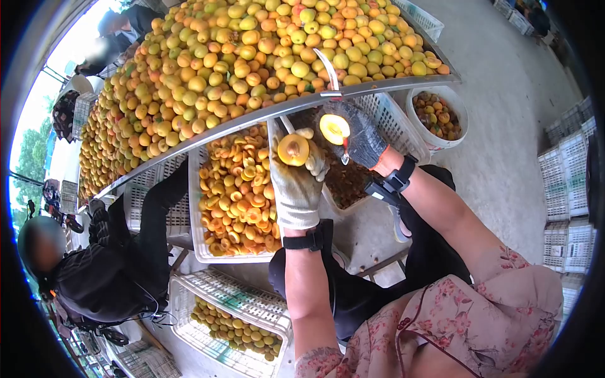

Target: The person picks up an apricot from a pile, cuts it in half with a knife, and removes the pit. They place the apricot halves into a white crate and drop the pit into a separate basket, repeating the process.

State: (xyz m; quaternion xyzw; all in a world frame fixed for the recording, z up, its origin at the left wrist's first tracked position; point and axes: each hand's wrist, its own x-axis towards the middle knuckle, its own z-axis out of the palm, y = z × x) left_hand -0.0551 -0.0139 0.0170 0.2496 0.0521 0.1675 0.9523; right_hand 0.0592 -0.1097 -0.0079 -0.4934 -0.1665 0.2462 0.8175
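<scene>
My left hand [297,192], in a pale work glove, is closed around an apricot half [293,150] with its cut face up. My right hand [367,135], in a dark grey glove, grips a curved knife [327,68] whose blade points up and away over the metal rim. Another apricot half [334,128], brightly lit on its cut face, sits at the fingers of that hand. Just below it, a small metal tip [345,160] sticks out beside a red part. Both hands are close together, above a crate of dark scraps [348,189].
Whole apricots [252,57] are heaped on a metal-edged table [277,108]. Left of my hands, a white crate [196,217] holds apricot halves [236,195]. A white bucket [464,129] stands right, stacked crates [561,170] farther right. A person in dark clothes [107,277] sits at left.
</scene>
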